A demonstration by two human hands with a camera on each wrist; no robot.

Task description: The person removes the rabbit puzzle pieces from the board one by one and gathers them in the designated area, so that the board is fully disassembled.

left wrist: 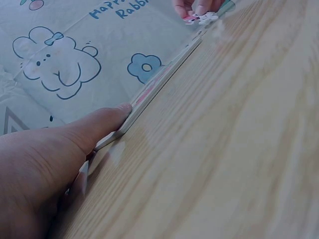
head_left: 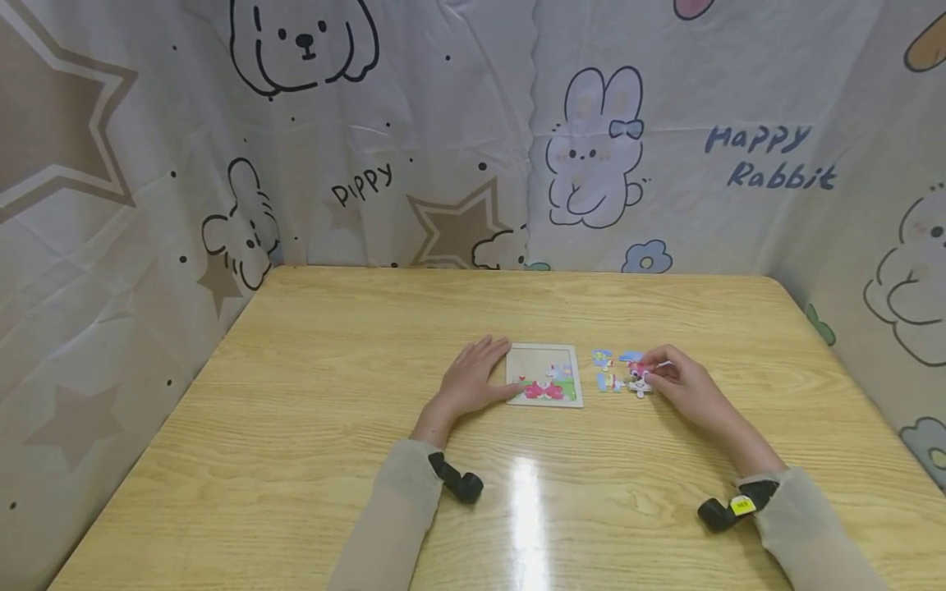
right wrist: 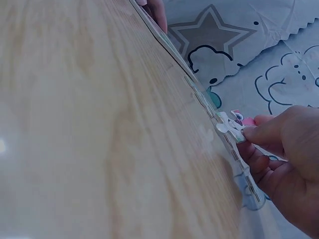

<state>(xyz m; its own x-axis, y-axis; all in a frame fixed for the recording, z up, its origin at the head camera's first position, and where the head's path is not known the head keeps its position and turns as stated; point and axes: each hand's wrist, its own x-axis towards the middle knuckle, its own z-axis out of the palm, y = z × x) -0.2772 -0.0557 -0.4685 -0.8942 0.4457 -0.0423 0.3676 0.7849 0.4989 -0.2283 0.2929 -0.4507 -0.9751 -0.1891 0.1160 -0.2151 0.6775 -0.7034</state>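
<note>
A square puzzle tray (head_left: 532, 361) with a pale frame lies flat on the table, partly filled along its lower and right side with pink, green and white picture pieces. My left hand (head_left: 471, 376) rests at its left edge, fingers straight, the thumb (left wrist: 112, 119) on the frame's near corner. To the right of the tray, my right hand (head_left: 689, 387) pinches a pink and white jigsaw piece (right wrist: 232, 127) between thumb and fingers, tilted just above the table. Several loose jigsaw pieces (head_left: 602, 358) lie between the tray and this hand; the held piece partly overlaps some of them.
The light wooden table (head_left: 310, 394) extends on all sides of the tray, with a bright reflection near its front. A printed curtain (head_left: 458, 98) with rabbits and stars hangs behind the table and at both sides. Black wrist cameras (head_left: 466, 487) sit at both sleeves.
</note>
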